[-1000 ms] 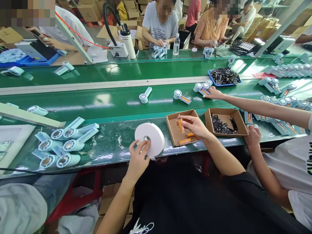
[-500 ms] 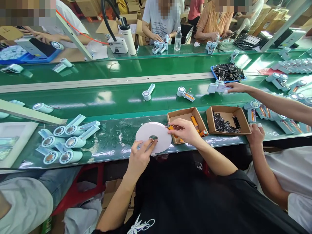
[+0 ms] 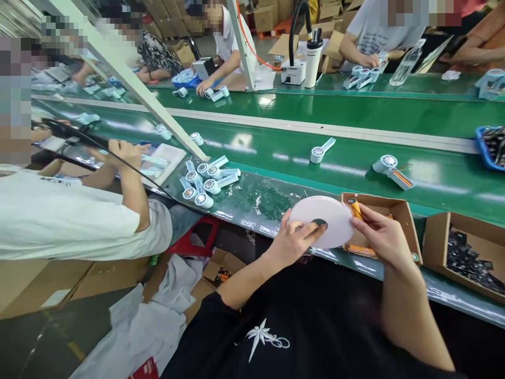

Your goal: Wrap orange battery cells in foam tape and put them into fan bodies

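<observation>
A flat white tape roll [image 3: 335, 231] is tilted up at the bench edge in front of me. My left hand [image 3: 290, 239] grips it, with fingertips at the dark centre hole. To its right, my right hand [image 3: 381, 234] pinches an orange battery [image 3: 354, 207] with thin dark wire, close beside the roll's right rim. Below and behind that hand stands an open cardboard box [image 3: 406, 223] with more orange batteries [image 3: 361, 250] inside, partly hidden by my fingers.
Another cardboard box [image 3: 436, 237] holds small black parts. Light blue fan housings [image 3: 212, 185] cluster on the bench at left; others lie on the green conveyor [image 3: 276, 142]. A slanted metal post [image 3: 158, 113] rises at left. A co-worker's arm [image 3: 134, 184] is beyond the fans.
My view has swung left, so the bench things appear farther right. The roll is tilted up more, and the battery in my right hand has been raised beside its rim.
</observation>
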`<state>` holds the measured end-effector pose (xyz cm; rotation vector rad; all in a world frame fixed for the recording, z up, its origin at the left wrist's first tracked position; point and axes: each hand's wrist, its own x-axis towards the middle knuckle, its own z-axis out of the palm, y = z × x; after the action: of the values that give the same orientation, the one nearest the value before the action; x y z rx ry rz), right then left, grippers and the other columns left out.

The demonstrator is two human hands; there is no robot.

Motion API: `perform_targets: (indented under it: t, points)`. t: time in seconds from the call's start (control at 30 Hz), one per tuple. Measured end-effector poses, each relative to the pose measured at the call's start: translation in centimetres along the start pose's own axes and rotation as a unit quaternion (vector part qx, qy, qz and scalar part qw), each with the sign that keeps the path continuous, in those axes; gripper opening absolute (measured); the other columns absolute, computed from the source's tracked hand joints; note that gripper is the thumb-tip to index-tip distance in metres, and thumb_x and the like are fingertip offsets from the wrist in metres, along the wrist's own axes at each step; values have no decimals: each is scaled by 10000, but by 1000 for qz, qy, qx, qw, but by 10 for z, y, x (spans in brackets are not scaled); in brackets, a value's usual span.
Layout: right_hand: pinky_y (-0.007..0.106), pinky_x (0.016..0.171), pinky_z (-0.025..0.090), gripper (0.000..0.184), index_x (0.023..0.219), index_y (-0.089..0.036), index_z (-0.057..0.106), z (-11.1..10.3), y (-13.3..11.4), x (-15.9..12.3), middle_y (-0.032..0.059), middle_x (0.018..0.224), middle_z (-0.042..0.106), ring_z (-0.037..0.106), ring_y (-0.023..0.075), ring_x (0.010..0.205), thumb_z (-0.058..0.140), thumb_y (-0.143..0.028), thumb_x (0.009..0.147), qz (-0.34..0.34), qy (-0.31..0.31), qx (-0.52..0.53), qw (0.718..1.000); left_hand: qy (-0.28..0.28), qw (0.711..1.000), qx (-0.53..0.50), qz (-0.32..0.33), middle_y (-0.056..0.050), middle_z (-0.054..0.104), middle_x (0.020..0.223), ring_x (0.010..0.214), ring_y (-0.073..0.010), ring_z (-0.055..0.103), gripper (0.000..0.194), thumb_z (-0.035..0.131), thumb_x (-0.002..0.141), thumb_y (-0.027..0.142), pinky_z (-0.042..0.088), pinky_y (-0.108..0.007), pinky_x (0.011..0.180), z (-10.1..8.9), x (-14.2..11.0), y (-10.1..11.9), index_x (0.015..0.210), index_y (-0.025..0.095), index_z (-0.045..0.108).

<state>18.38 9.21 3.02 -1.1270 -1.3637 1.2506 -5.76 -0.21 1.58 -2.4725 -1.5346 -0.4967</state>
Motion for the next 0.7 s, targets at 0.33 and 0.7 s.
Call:
perform_targets:
  t: [0.33, 0.7]
  points:
    - [401, 865, 633, 431, 939, -175, 783, 2, -25, 20, 30, 887, 798, 756, 252, 876, 897, -510, 694, 88, -175, -28, 980, -48, 997, -24, 51, -65, 704, 1336, 1082, -267, 602, 629, 622, 971, 144, 203, -675, 1288, -38, 7, -36, 1560, 346, 534]
    - [302, 1030, 572, 408, 1148, -292, 638, -59, -36, 32, 22, 1274, 735, 666, 154, 1257, 733, -563, 857, -74, 259, 177, 947, -34, 994, -106, -12, -85, 755, 1178, 1060, -304, 594, 583, 838, 802, 266, 349, -610, 1140, 1, -41, -20, 1369, 324, 715]
